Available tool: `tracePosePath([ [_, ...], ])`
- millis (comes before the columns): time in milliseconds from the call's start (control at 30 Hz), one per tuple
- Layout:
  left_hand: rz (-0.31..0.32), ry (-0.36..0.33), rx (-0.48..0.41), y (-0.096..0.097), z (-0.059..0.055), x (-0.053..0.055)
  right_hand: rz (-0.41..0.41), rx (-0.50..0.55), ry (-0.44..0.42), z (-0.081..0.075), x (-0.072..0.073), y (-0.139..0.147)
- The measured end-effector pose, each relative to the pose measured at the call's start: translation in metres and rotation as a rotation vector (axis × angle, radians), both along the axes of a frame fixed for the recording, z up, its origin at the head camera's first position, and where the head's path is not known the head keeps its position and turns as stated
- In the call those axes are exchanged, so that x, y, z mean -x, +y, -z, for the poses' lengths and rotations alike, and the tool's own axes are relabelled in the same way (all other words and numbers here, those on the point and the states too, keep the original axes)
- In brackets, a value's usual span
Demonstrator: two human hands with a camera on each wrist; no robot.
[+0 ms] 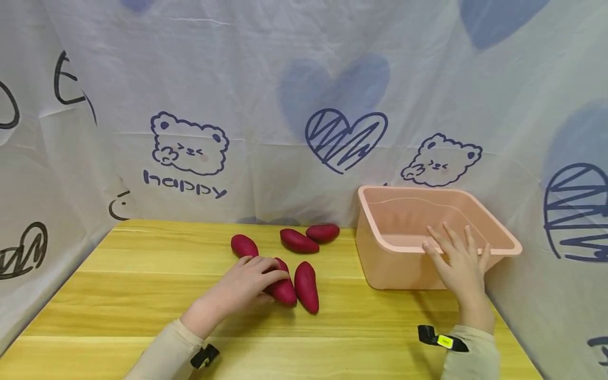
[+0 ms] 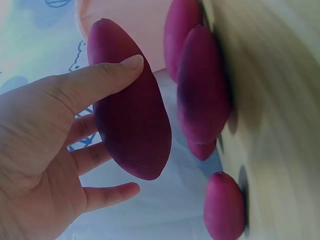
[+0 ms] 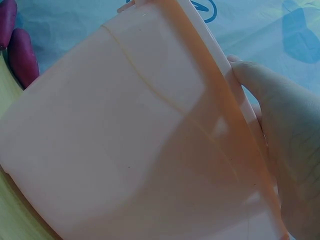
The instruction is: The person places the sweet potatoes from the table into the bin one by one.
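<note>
My left hand holds a dark red sweet potato near the middle of the table. The left wrist view shows the thumb lying across this sweet potato, with other fingers behind it. Just right of it lies another sweet potato, and one more sits beyond my left fingers. My right hand rests over the near rim of a pink plastic basin, fingers spread and mostly straight. In the right wrist view the thumb touches the rim, while the other fingers are largely hidden.
Two further sweet potatoes, one in front and one behind, lie toward the back, left of the basin. The wooden table meets a printed white cloth at the back and sides.
</note>
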State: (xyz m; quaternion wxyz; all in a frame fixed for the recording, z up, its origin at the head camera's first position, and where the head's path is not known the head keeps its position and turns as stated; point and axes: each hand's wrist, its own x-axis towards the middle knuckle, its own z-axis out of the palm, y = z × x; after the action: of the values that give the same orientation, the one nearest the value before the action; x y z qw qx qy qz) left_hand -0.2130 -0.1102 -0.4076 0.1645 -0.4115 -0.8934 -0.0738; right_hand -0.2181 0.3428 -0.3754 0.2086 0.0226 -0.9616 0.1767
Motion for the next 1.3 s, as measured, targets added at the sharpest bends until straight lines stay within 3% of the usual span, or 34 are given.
tracePosePath([
  [233,0.015,0.058,-0.004,0.011,-0.011,0.008,0.0,-0.004,-0.005,0.0,0.0,0.0],
  [700,0.046,0.058,-0.048,0.037,-0.043,0.025,-0.012,-0.002,0.007,-0.001,0.001,0.001],
  [1300,0.077,0.127,-0.12,0.071,-0.08,0.033,-0.015,-0.002,0.025,0.001,0.001,0.001],
])
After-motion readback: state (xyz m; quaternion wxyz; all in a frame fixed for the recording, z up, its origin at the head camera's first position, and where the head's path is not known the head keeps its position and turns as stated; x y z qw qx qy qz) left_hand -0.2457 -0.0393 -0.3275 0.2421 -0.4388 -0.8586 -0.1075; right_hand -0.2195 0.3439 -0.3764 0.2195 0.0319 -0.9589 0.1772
